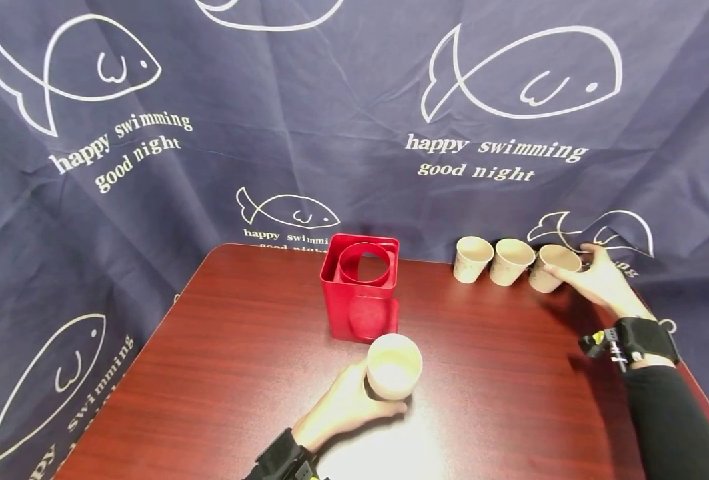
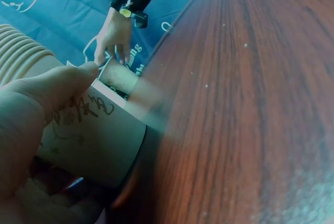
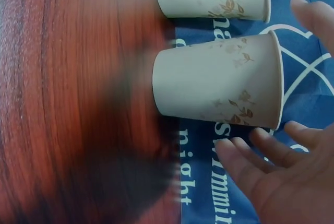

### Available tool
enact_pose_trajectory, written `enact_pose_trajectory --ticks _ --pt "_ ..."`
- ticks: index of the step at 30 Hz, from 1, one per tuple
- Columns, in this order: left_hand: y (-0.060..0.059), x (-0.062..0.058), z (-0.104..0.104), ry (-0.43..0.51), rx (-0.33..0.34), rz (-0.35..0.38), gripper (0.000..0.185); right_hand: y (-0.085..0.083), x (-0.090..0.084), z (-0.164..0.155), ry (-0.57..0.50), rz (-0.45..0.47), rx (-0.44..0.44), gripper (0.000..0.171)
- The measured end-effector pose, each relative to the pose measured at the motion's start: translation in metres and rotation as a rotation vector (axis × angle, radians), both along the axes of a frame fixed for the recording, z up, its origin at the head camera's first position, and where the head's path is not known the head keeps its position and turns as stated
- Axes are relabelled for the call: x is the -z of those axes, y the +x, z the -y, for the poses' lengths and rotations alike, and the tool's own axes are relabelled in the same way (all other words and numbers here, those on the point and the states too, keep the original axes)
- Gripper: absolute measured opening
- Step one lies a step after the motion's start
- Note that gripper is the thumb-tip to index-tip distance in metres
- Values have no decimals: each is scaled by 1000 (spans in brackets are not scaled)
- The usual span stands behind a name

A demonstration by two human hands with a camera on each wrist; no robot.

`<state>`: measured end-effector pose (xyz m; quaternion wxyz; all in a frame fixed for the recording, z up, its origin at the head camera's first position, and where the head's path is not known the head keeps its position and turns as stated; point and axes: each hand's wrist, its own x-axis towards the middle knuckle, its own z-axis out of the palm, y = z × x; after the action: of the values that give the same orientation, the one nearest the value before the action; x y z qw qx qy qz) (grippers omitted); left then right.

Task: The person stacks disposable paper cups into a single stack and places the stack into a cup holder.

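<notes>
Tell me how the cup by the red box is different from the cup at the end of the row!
The cup by the red box stands alone mid-table, gripped by the left hand. The end cup sits in a row at the table's far edge, and the right hand opens around it. Both are pale paper cups, upright.

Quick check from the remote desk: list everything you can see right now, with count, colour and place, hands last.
paper cups in a row: three, cream with a faint leaf print, upright at the table's far right edge
front paper cup: one, cream, in front of the red holder
red holder: one, red, square box with a round opening, centre of the table
table: one, dark reddish wood grain
backdrop cloth: one, navy with white fish outlines and lettering, behind and around the table
left hand: one, black wrist strap, grip curled round the front paper cup
right hand: one, black sleeve and wrist strap, fingers open round the rightmost cup of the row
</notes>
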<state>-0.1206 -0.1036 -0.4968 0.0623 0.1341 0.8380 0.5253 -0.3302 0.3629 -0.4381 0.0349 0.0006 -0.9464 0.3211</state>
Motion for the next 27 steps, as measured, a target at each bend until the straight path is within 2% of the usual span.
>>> enact_pose_trajectory --ticks 8,17,27 --pt "0 0 0 6 4 -10 67 -2 -3 2 59 9 -23 101" --pt "1 -1 -1 22 6 -7 64 -1 2 -3 91 -39 -94 81" --pt "1 -1 -1 20 1 -18 66 1 1 -2 114 -67 -98 74"
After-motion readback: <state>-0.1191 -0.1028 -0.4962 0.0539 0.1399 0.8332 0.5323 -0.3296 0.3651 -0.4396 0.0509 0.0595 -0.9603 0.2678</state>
